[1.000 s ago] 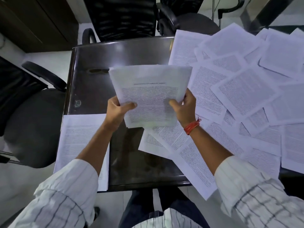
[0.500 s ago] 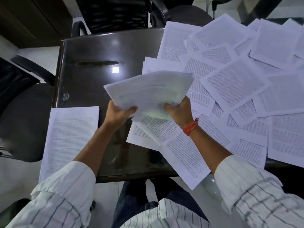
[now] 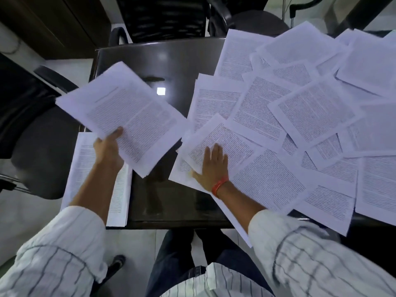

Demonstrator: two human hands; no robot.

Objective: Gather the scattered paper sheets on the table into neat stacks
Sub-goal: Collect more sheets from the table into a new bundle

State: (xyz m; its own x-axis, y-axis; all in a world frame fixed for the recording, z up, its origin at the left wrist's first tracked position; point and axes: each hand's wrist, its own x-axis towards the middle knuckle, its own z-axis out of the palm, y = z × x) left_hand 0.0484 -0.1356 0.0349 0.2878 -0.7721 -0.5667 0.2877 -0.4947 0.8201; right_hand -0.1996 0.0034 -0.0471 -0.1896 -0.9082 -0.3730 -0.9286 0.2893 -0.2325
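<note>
- The left hand (image 3: 107, 147) grips a bundle of sheets (image 3: 126, 116) above the dark surface (image 3: 171, 200); only its thumb shows, the fingers hidden underneath.
- The right hand (image 3: 211, 166) lies flat, fingers straight, on a loose sheet (image 3: 222, 138).
- Scattered sheets (image 3: 310, 108) overlap to the right, cut off by the frame.
- A stack (image 3: 82, 166) lies partly under the left arm.

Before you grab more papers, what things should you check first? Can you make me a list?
1. Left hand has a firm hold on the bundle: ok, thumb on top, fingers underneath.
2. Bundle edges lined up: not ok, sheets fan out at the lower corner.
3. Right hand free to pick up: ok, it lies flat on a loose sheet, holding nothing.
4. Only that one sheet will come away: cannot tell, others lie overlapped beneath it.
5. Stack at the table's left edge is tidy: ok, though the left arm hides part of it.
6. Papers safely on the table: not ok, some stick out over the near edge.
</note>
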